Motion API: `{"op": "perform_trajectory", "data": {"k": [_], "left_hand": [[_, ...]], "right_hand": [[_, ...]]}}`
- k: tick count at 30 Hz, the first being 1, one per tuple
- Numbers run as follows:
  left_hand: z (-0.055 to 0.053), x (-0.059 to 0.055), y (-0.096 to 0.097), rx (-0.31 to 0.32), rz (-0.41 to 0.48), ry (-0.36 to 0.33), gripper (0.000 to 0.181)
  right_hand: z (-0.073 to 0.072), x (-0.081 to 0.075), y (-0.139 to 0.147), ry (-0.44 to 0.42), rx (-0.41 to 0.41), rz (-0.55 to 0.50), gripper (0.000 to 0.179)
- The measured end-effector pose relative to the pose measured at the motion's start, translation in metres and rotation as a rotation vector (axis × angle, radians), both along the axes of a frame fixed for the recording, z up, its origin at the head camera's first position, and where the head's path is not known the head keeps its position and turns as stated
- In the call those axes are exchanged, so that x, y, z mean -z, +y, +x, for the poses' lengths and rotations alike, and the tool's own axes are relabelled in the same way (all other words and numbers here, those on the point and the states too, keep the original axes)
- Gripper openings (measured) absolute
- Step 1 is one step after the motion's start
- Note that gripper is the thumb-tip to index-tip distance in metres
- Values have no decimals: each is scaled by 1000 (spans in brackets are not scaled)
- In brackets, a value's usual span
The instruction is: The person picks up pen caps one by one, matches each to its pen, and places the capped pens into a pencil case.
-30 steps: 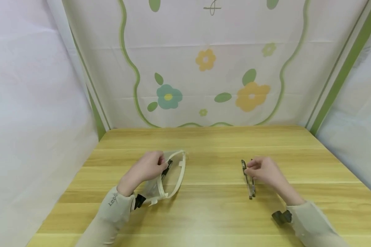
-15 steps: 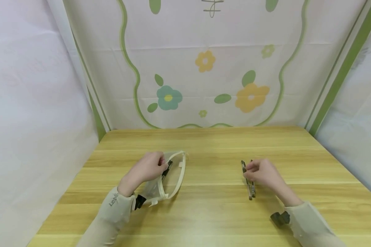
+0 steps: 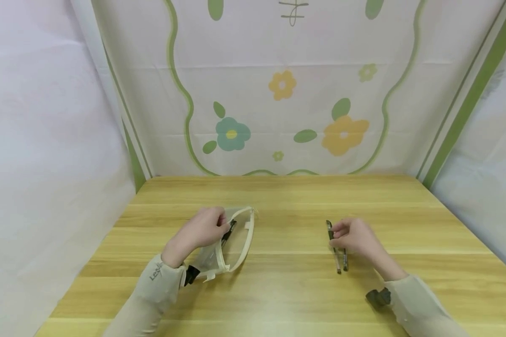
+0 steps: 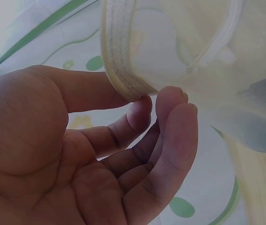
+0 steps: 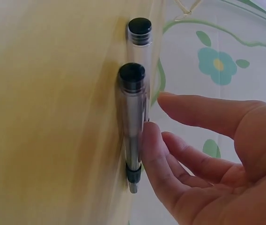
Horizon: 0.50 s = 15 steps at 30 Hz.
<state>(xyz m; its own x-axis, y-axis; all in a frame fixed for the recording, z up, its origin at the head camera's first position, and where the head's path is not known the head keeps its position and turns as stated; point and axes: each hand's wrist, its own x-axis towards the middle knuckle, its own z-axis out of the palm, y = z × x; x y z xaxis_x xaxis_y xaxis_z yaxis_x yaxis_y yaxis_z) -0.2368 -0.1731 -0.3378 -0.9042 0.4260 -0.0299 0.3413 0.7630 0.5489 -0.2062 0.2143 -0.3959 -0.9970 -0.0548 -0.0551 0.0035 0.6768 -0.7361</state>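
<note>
At the left, my left hand (image 3: 200,228) pinches the edge of a pale mesh zipper pouch (image 3: 250,236), whose mouth gapes to the right. A dark pen (image 3: 229,231) shows inside the pouch. My right hand (image 3: 356,236) reaches over two clear-barrelled gel pens lying side by side on the table. Its thumb and fingertips are right at the left pen (image 3: 336,260); the right pen (image 3: 345,262) lies partly under the hand. In the right wrist view, thumb and forefinger stand apart, with the forefinger (image 5: 154,140) close against the nearer pen (image 5: 133,124).
The wooden table (image 3: 286,299) reaches back to a white cloth backdrop (image 3: 244,84) printed with flowers and green lines. White cloth panels stand at both sides. A dark wrist camera (image 3: 378,298) sits under the right sleeve, close above the tabletop.
My right hand has shifted slightly left, and the left pen has moved left with it, away from the right pen. The left hand keeps its hold on the pouch.
</note>
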Motion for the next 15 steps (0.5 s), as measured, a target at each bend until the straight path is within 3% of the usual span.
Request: {"op": "perform_trajectory", "data": {"k": [11, 15], "left_hand": [[1, 0, 0, -5, 4, 3, 26], [-1, 1, 0, -3, -2, 8, 26]], "right_hand": [[-13, 2, -14, -17, -79, 47, 35], [-15, 2, -19, -41, -100, 3, 32]]}}
